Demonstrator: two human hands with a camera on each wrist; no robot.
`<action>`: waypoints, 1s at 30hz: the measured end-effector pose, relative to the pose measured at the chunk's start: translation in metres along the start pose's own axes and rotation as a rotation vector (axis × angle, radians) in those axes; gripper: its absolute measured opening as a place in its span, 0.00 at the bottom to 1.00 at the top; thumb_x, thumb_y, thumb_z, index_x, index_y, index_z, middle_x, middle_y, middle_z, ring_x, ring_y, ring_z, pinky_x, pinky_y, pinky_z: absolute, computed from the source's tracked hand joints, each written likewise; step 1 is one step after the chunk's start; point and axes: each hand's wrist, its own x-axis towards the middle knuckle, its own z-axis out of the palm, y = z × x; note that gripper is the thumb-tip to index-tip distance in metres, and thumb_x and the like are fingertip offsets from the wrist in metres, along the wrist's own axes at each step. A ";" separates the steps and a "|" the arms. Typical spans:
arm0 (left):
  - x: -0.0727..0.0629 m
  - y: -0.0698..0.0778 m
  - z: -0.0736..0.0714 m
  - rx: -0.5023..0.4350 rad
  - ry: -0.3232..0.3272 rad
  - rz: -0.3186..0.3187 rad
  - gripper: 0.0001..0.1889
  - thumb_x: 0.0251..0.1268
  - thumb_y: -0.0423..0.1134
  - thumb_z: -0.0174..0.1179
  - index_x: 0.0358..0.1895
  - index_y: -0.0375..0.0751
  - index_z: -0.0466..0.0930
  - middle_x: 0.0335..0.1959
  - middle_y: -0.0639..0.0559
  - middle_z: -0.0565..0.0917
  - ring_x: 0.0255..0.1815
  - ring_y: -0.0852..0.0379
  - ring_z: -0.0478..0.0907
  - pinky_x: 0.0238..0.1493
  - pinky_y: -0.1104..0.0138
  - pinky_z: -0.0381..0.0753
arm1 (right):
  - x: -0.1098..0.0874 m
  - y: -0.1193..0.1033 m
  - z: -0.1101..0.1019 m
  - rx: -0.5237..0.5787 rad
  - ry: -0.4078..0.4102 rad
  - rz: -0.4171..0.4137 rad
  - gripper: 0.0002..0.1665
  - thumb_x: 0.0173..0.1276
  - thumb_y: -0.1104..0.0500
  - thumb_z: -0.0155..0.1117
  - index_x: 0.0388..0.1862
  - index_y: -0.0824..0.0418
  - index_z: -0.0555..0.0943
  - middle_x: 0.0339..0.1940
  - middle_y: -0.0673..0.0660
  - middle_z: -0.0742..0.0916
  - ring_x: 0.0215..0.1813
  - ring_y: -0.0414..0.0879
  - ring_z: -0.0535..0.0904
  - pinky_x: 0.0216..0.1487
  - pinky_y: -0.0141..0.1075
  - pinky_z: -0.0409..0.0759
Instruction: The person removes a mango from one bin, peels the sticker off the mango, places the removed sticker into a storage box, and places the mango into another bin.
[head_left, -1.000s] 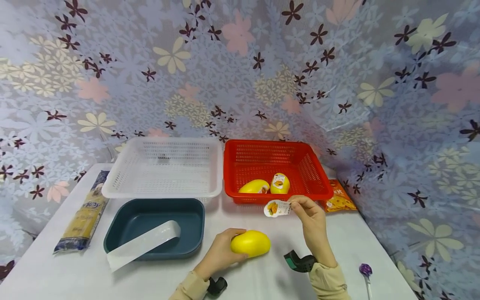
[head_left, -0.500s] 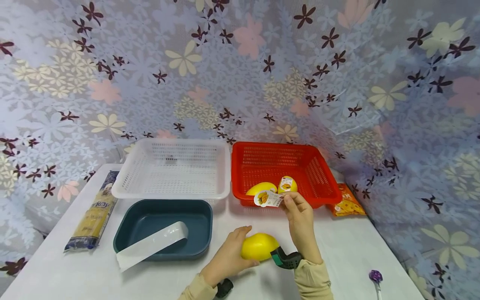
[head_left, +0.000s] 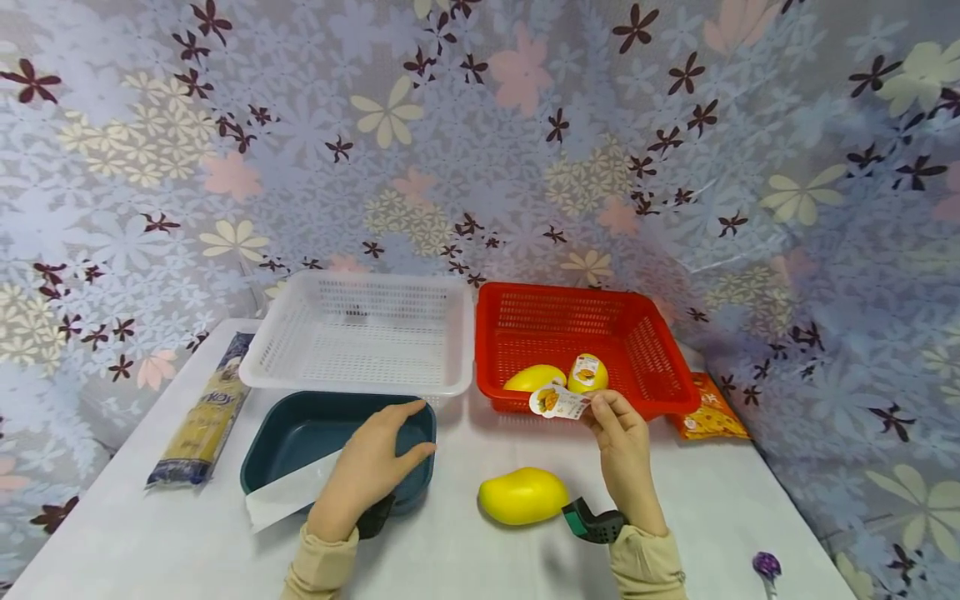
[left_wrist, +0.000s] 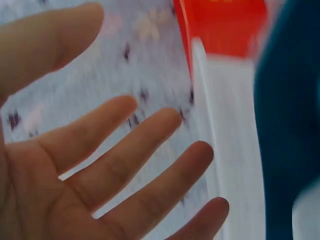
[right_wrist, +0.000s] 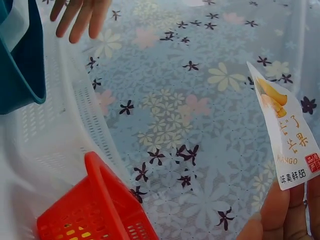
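Note:
Between thumb and fingers my right hand (head_left: pixel 626 450) pinches a mango sticker (head_left: pixel 558 402), its printed face showing in the right wrist view. My left hand (head_left: pixel 367 467) is over the dark blue tray (head_left: pixel 262 442), fingers and thumb spread, holding nothing. Across that tray's front rim lies a white paper strip (head_left: pixel 288 492), partly covered by the left hand. A yellow mango (head_left: pixel 523 496) rests on the white table between the hands, touched by neither. Two more mangoes sit in the red basket (head_left: pixel 675 367); a sticker shows on the right one (head_left: pixel 592 379).
Left of the red basket stands a white basket (head_left: pixel 360 387). A pasta packet (head_left: pixel 201 425) lies at the table's left, an orange snack bag (head_left: pixel 712 408) at the right behind the red basket's corner. A purple lollipop (head_left: pixel 767 565) lies near the front right.
My left hand has let go of the yellow mango and moved left over the blue tray. The right hand still pinches the sticker near the red basket. The head view has shifted slightly.

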 end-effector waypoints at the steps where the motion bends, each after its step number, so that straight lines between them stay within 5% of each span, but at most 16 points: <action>1: 0.000 -0.005 -0.005 0.012 0.008 -0.015 0.32 0.59 0.47 0.67 0.66 0.43 0.72 0.63 0.45 0.77 0.64 0.43 0.74 0.63 0.48 0.73 | 0.000 0.001 0.001 -0.001 -0.001 0.005 0.12 0.76 0.60 0.50 0.33 0.53 0.79 0.38 0.44 0.82 0.41 0.37 0.77 0.50 0.26 0.78; 8: -0.001 -0.034 -0.024 0.065 -0.028 -0.151 0.30 0.62 0.47 0.65 0.67 0.41 0.71 0.62 0.43 0.79 0.61 0.40 0.76 0.56 0.45 0.77 | -0.003 0.011 0.012 -0.026 -0.060 0.063 0.10 0.77 0.59 0.50 0.36 0.51 0.78 0.38 0.44 0.83 0.42 0.36 0.78 0.50 0.26 0.78; 15: 0.002 -0.047 -0.020 0.124 -0.088 -0.234 0.26 0.61 0.47 0.65 0.61 0.42 0.76 0.56 0.44 0.83 0.50 0.43 0.82 0.44 0.47 0.81 | -0.015 0.032 0.042 -0.107 -0.188 0.190 0.08 0.75 0.58 0.52 0.37 0.53 0.78 0.37 0.45 0.82 0.41 0.39 0.79 0.49 0.27 0.79; 22: 0.007 -0.050 -0.010 0.169 -0.144 -0.276 0.24 0.56 0.46 0.67 0.57 0.45 0.80 0.49 0.42 0.86 0.37 0.50 0.82 0.33 0.52 0.79 | -0.025 0.045 0.063 -0.175 -0.335 0.241 0.12 0.73 0.59 0.53 0.45 0.68 0.76 0.36 0.46 0.82 0.40 0.40 0.78 0.49 0.30 0.79; 30: 0.006 -0.053 -0.011 0.108 -0.132 -0.270 0.25 0.50 0.33 0.67 0.56 0.46 0.81 0.48 0.42 0.86 0.31 0.55 0.77 0.27 0.62 0.74 | -0.025 0.046 0.065 -0.181 -0.316 0.220 0.16 0.72 0.61 0.55 0.49 0.75 0.73 0.37 0.47 0.82 0.39 0.41 0.78 0.48 0.29 0.79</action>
